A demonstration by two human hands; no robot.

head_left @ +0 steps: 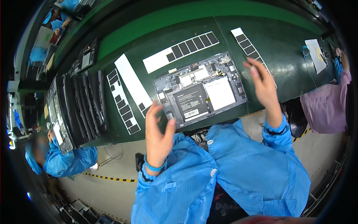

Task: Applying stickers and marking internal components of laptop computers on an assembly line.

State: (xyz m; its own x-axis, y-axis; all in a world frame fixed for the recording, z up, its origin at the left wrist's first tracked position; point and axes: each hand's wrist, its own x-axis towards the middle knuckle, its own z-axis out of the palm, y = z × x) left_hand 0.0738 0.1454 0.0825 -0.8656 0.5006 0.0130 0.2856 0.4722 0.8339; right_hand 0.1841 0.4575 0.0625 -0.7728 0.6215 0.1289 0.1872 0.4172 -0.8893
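On the green bench before you lies the opened tablet (201,91), its back cover off and battery and boards showing. Your left hand (158,136) hovers at its near-left corner, fingers loosely spread and empty. Your right hand (263,82) is raised beside the sheet of black pads (250,48); whether the fingertips pinch a pad I cannot tell. Steady the tablet's edge with your left hand, and keep fingers off the exposed boards.

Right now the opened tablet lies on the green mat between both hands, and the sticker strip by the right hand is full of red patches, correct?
Not quite: in the head view the strip near the right hand holds black patches, not red. The opened tablet does lie on the green mat between that and the left hand.
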